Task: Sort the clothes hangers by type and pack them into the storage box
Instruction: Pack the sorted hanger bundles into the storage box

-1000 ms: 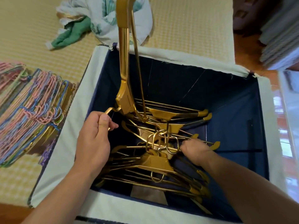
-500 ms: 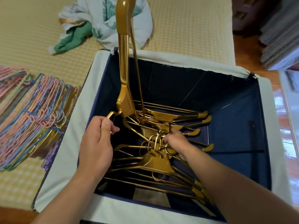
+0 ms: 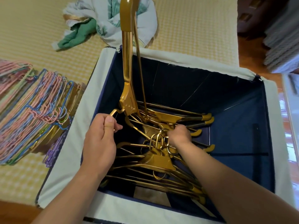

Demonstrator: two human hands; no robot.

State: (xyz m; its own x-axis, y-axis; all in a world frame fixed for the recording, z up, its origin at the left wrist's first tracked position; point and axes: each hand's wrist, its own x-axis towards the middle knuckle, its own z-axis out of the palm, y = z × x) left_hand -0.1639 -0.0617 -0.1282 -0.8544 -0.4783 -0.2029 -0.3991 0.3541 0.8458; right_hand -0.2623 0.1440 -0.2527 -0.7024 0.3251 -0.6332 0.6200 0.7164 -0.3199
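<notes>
Here, nearest the camera, two bare forearms reach down into the storage box (image 3: 74,143), a fabric box with pale folded-out flaps and a dark blue lining. The left hand (image 3: 99,143) sits at the box's left inner side, its thumb and fingers pinching the hook of an upright gold hanger (image 3: 127,65), which stands on end with one arm rising well above the rim. The right hand (image 3: 178,136) is lower, deep in the box, its fingers curled down into the cluster of hooks on the pile of gold hangers (image 3: 158,160); just what they grip is hidden by the back of the hand. The pile lies flat on the bottom, filling the left and middle part, with the shoulder tips fanned out to the right. To the left of the box, on the yellow checked mat (image 3: 194,29), lies a stack of thin pink and blue wire hangers (image 3: 32,110), with a few gold and purple ones under it. Farther off, beyond the box's back flap, is a crumpled heap of white and green cloth (image 3: 97,18)
</notes>
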